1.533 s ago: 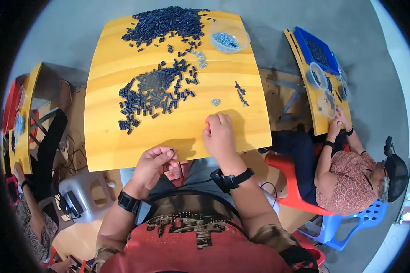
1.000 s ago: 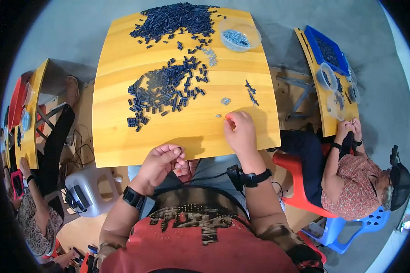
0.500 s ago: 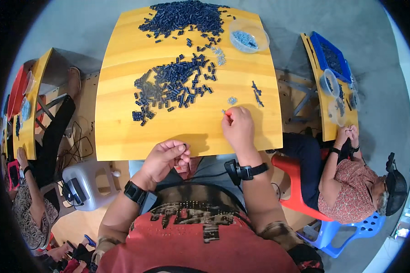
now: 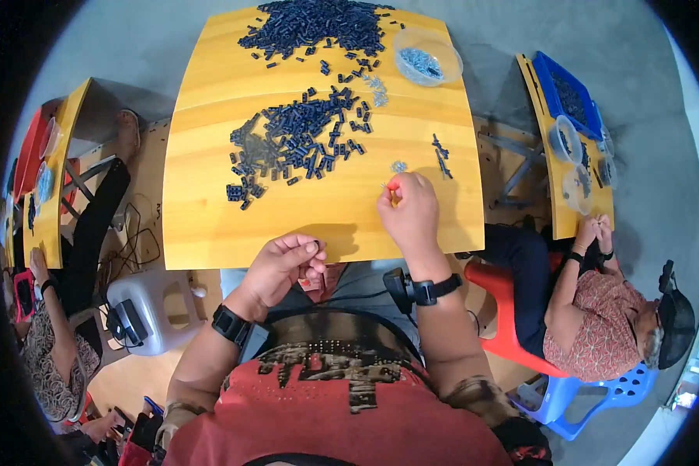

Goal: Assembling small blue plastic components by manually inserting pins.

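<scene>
My left hand (image 4: pixel 287 266), at the table's near edge, is closed with thumb and fingers around a small black plastic piece (image 4: pixel 317 245), mostly hidden by the fingertips. Over the table on the right, my right hand (image 4: pixel 412 211) pinches a tiny silvery metal part (image 4: pixel 384 186) at its fingertips. Just beyond that hand lies a little cluster of silvery parts (image 4: pixel 398 167). A short row of joined black pieces (image 4: pixel 441 157) rests farther right. Left of centre spreads a pile of small black plastic blocks (image 4: pixel 299 136).
A larger heap of black blocks (image 4: pixel 318 27) covers the far end of the yellow wooden table (image 4: pixel 202 225). Beside it stands a clear tub (image 4: pixel 446 58) of silvery parts, with more loose ones (image 4: pixel 377 91) nearby. Co-workers sit at tables on both sides; a grey stool (image 4: pixel 151 311) is at left.
My right hand has shifted very slightly, its fingertips still pinched above the table. My left hand stays closed in nearly the same place. The whole view has tilted a little.
</scene>
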A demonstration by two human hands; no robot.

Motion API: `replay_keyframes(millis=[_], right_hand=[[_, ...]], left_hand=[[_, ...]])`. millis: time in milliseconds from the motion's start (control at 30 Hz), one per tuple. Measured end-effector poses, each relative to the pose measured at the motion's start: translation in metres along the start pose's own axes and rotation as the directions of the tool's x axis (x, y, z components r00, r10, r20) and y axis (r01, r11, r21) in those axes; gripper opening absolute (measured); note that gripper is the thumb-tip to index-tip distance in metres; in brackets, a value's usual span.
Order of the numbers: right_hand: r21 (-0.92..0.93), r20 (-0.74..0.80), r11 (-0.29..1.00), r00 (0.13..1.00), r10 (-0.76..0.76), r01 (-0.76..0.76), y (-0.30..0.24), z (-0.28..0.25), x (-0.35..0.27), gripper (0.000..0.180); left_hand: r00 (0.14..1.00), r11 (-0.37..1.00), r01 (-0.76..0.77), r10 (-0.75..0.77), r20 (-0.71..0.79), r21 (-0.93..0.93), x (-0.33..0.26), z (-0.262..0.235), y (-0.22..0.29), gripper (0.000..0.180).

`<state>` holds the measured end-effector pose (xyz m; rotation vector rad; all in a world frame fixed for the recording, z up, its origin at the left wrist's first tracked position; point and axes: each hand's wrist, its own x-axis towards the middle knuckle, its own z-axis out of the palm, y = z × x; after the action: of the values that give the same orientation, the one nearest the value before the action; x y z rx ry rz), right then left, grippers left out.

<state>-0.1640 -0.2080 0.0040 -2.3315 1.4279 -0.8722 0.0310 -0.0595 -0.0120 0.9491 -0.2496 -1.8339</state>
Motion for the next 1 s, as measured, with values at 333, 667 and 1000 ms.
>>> replay_keyframes(millis=[333,667,1000], right_hand=[[-0.030,0.053,0.998,0.997,0.057,-0.056,0.013,0.006,0.001,0.011],[0.110,0.032,0.989,0.995,0.096,-0.099,0.038,0.005,-0.010,0.008],[0.280,0.153,0.950,0.970,-0.187,0.139,-0.023,-0.013,-0.047,0.012]], left_hand=[[1.000,0.999,-0.015,0.014,-0.010,-0.034,0.000,-0.001,-0.002,0.012],[0.999,1.000,0.010,-0.009,-0.043,0.015,-0.001,-0.001,-0.004,0.014],[0.995,0.997,-0.063,0.059,-0.078,-0.044,0.000,0.004,-0.010,0.013]])
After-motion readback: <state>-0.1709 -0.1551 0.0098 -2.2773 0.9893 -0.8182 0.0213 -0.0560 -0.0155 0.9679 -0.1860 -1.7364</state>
